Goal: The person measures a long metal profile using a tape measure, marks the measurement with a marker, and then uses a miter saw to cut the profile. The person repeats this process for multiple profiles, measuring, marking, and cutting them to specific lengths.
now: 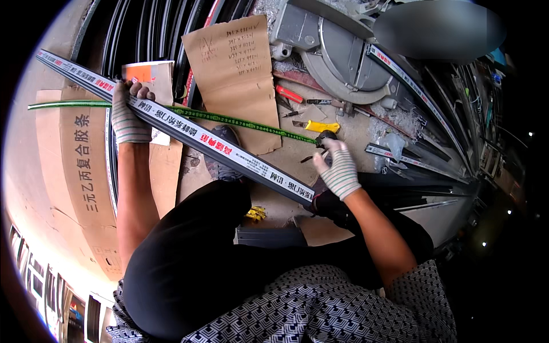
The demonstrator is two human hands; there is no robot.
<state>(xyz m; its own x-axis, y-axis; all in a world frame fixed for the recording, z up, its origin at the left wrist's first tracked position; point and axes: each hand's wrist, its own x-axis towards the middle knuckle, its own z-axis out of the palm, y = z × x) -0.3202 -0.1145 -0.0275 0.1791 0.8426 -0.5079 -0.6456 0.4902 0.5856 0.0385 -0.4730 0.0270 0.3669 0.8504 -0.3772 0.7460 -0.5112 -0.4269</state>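
A long dark aluminium profile (234,153) with a white printed film strip slants from the upper left down to my right knee. My left hand (130,117), in a striped knit glove with dark fingertips, is closed around it near its upper part. A green tape measure (251,124) has its blade drawn out across the profile, passing behind it, with its free end over the cardboard at the left. At the blade's right end my gloved right hand (338,166) grips the tape measure; the fingers mostly hide its case. The profile's lower end lies just left of that hand.
Beyond my hands stands a grey cutting saw (349,57) among metal shavings. A yellow utility knife (321,126), a red-handled tool (289,94) and a handwritten cardboard sheet (229,68) lie on the floor. A large carton (86,188) is at left; more profiles (420,97) lie at right.
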